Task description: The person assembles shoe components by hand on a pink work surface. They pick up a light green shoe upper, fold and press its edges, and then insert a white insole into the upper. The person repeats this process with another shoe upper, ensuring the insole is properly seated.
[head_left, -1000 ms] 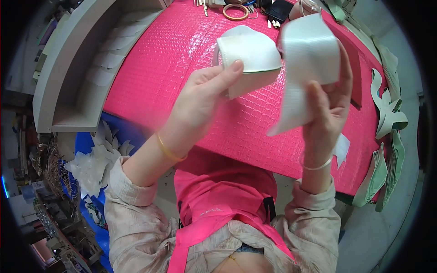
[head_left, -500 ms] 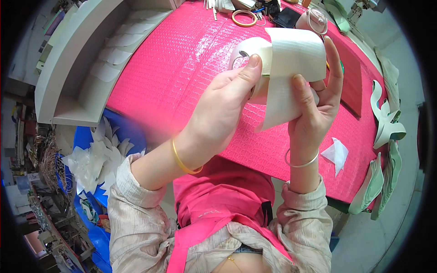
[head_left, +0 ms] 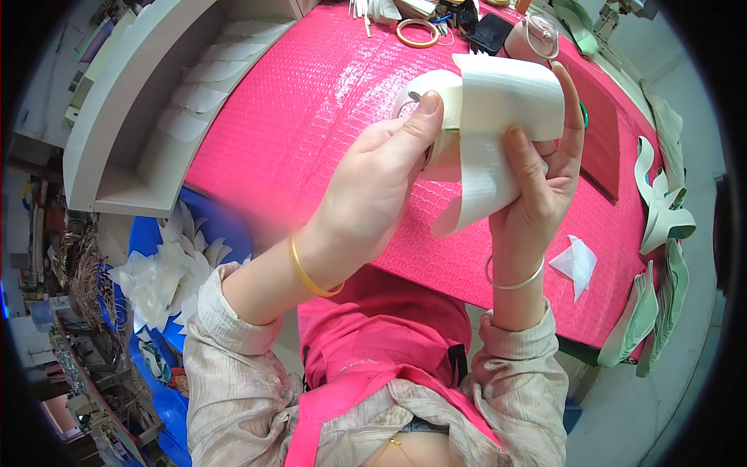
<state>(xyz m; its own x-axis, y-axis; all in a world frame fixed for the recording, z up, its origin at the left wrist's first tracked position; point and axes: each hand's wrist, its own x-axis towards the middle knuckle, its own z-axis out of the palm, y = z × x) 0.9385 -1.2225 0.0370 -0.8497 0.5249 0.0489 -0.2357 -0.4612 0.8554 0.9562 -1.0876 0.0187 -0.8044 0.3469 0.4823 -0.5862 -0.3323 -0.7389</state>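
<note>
Above the pink table, my left hand (head_left: 381,179) is closed around a curved, pale cream piece (head_left: 440,86) that loops over on itself, with the thumb pressed on its near edge. My right hand (head_left: 541,171) pinches a white, finely ribbed sheet (head_left: 506,93), thumb on the near face and the index finger stretched up along its right edge. The sheet lies against the right side of the curved piece, and its lower end hangs and curls toward me. My fingers behind both pieces are mostly hidden.
A grey open-sided box (head_left: 117,140) with a row of white pieces stands at the left. Blue bags (head_left: 163,405) with white cut scraps sit below it. A white scrap (head_left: 574,266) lies on the pink table (head_left: 280,132). Green strips (head_left: 665,210) hang over the right edge; a tape roll (head_left: 418,33) lies at the back.
The white sheet has shifted slightly down and to the right, and its lower end now curls more toward me. Both hands keep their grips almost in place.
</note>
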